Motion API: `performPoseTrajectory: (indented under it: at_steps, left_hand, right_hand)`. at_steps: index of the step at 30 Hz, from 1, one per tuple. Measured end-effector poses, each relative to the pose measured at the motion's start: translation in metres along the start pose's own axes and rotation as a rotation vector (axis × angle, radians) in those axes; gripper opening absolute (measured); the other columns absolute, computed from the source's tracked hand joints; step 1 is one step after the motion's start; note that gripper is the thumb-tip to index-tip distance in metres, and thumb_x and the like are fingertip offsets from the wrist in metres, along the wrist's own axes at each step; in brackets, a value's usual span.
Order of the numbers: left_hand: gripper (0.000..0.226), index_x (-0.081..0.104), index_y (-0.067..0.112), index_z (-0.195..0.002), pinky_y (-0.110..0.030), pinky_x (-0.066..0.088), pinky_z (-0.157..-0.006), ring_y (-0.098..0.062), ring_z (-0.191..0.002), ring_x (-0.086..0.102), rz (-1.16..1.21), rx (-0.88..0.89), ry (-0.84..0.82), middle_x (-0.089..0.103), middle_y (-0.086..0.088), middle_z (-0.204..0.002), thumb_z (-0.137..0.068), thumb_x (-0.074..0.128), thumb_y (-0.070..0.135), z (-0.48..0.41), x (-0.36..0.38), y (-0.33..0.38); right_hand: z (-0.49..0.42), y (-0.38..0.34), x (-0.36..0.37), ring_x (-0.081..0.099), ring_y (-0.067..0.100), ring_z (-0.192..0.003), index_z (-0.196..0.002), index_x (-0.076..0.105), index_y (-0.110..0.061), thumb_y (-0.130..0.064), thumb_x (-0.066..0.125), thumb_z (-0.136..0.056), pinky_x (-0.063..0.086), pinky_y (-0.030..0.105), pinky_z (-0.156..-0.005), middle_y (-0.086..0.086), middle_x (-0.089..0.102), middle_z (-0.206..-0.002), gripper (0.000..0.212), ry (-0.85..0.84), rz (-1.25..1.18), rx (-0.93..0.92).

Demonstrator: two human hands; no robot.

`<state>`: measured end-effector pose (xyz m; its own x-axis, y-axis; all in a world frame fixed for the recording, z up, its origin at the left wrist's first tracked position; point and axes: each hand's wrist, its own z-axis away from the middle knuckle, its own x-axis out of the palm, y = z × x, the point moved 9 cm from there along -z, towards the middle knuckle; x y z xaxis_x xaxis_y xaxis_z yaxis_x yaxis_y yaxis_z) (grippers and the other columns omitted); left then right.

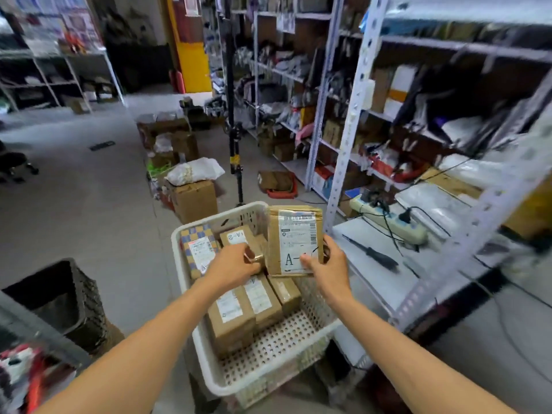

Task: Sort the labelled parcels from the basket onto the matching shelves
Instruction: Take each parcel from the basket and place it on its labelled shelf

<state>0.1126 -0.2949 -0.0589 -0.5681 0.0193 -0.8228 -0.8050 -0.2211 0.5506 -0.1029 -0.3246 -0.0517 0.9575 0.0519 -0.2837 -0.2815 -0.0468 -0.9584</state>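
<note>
**Right hand (328, 264) clasped on a raised parcel (294, 234), code half hidden**

The metal shelving (358, 282) is seen at the right, just beside the white perforated basket (221, 217). One parcel is held upright above the basket's far right corner, pinched at its lower edge with the thumb laid on the label (297, 231); "A-" is shown, the digit covered. It is judged light and stiff, a taped cardboard box, best taken by its short edges so the label is left clear.

In the basket, six parcels are counted: three brown parcels (263, 300) side by side, a checkered parcel (198, 249), one marked "A-2" (237, 236), and a small parcel (254, 259), which is gripped by the left hand (236, 264).
</note>
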Motion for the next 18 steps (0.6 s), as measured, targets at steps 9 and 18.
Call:
performPoseTrajectory:
  at_steps: [9,18]
  left_hand:
    - [0.024,0.051,0.019,-0.094,-0.038,0.052,-0.074,-0.02,-0.088,0.058,-0.337,0.231,-0.095,0.06,0.0,-0.097,-0.083,0.062,0.037,0.084,0.034,0.097]
    - [0.037,0.051,0.015,-0.12,-0.034,0.05,-0.08,-0.022,-0.098,0.059,-0.15,0.383,-0.289,0.062,-0.005,-0.112,-0.088,0.061,0.031,0.178,0.134,0.235]
  right_hand:
    - [0.093,0.009,-0.097,0.064,0.007,-0.096,-0.118,0.056,-0.028,-0.009,0.071,-0.082,0.054,0.033,-0.087,-0.009,0.068,-0.104,0.044,0.069,0.002,-0.035]
    - [0.225,0.052,-0.26,0.062,0.01,-0.101,-0.128,0.056,-0.02,-0.01,0.072,-0.083,0.05,0.02,-0.083,-0.007,0.067,-0.11,0.049,0.343,0.007,0.001]
